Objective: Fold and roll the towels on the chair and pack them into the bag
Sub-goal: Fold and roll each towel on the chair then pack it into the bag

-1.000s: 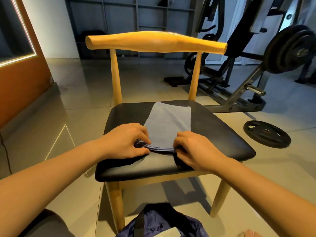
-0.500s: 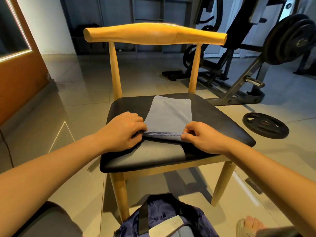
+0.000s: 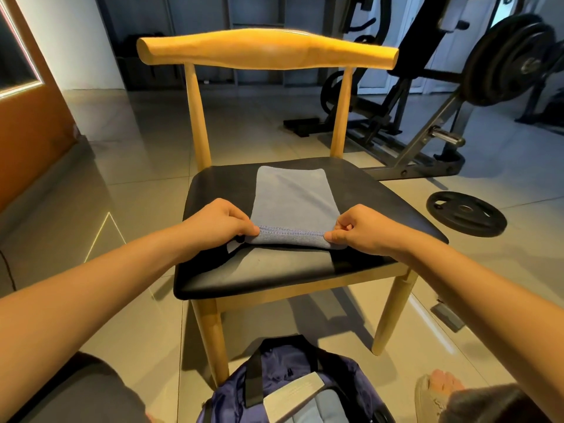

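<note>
Bag (image 3: 283, 370), dark blue with black straps, sits open on the tiled floor just in front of the chair (image 3: 268, 50), with pale blue fabric showing inside. Above it, the left hand (image 3: 219, 225) and the right hand (image 3: 363, 228) pinch the two near corners of the blue towel (image 3: 293, 196), fingers curled round its rolled, stitched edge. The rest of the towel lies flat along the middle of the black seat. Farther right, a weight plate (image 3: 466, 213) lies on the floor beside a weight machine (image 3: 427, 123).
</note>
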